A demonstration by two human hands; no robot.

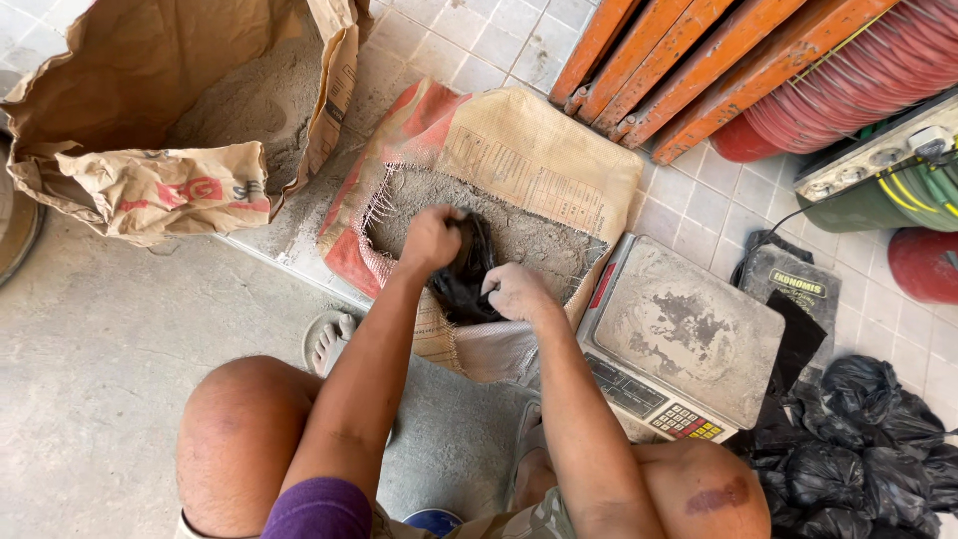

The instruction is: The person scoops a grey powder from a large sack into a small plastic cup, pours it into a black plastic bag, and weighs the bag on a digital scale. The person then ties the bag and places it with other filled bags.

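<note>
the left hand (431, 240) is closed in a fist on the upper edge of a small black plastic bag (462, 279), and the right hand (515, 292), dusted grey, pinches the bag's nearer edge with curled fingers. the bag hangs between both hands, right over the open mouth of a woven sack (519, 160) holding grey powder. a dusty weighing scale (689, 334) sits just beside the sack on the person's right. a torn brown paper sack (150, 110) with more powder lies well apart on the left. filled black bags (863, 439) are heaped near the scale.
</note>
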